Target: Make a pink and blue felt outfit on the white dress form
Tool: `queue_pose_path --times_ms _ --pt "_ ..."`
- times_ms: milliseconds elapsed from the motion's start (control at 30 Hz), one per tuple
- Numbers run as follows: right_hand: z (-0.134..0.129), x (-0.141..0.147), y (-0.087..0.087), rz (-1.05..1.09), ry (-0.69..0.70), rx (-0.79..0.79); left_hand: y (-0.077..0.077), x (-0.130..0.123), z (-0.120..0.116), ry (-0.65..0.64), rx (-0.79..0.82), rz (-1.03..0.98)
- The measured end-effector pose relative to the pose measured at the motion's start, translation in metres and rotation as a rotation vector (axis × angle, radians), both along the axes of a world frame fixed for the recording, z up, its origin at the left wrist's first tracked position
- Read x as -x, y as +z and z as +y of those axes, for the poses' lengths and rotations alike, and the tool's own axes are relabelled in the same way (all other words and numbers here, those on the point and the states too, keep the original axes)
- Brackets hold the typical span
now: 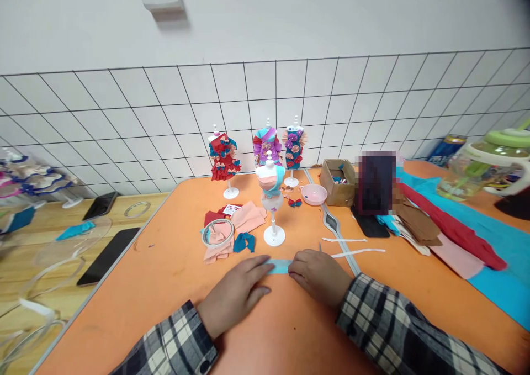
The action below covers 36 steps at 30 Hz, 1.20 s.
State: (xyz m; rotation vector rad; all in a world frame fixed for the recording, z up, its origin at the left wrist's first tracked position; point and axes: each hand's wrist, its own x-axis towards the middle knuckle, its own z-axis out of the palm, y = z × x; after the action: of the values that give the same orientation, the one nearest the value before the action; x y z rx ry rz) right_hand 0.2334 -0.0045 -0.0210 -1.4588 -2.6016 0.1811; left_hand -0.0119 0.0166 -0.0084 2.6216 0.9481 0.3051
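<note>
A short light-blue fabric strip [279, 267] lies flat on the orange table between my hands. My left hand [239, 288] rests with its fingers stretched over the strip's left end, the thumb apart below. My right hand [318, 274] has its fingers curled together on the right end, covering it. Just beyond stands a small white dress form [274, 234] with blue and peach cloth around its top. Behind my right hand pokes a thin dark tip, its kind hidden. Two narrow white strips [359, 252] lie to its right.
Dressed mannequins [223, 157] stand at the back. Left of the dress form are peach cloth [248, 216], a tape roll [218, 233] and a teal scrap [244, 242]. A pink bowl [314, 194], cardboard box [338, 190], blurred upright panel and fabric pile [459, 253] occupy the right.
</note>
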Motion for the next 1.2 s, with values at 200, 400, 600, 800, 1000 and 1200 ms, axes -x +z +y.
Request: queue_pose_path --times_ms 200,400,600,800,1000,1200 --pt "-0.002 0.001 0.007 0.064 -0.079 0.047 0.004 0.004 0.019 -0.066 -0.138 0.071" --pt "-0.002 -0.003 0.013 0.124 -0.116 0.164 0.013 0.002 0.016 -0.083 -0.217 0.093" --pt "0.000 -0.002 0.008 0.205 -0.186 0.190 0.008 0.006 0.015 0.071 -0.043 -0.062" --pt "0.003 -0.005 0.006 0.235 -0.184 0.243 0.002 0.011 0.031 0.070 0.090 -0.099" --pt "0.001 0.003 0.010 0.094 -0.266 0.260 0.003 0.004 0.029 0.161 0.090 -0.060" --pt "0.007 0.006 0.019 -0.017 -0.278 0.271 0.002 -0.003 0.022 0.191 -0.107 0.070"
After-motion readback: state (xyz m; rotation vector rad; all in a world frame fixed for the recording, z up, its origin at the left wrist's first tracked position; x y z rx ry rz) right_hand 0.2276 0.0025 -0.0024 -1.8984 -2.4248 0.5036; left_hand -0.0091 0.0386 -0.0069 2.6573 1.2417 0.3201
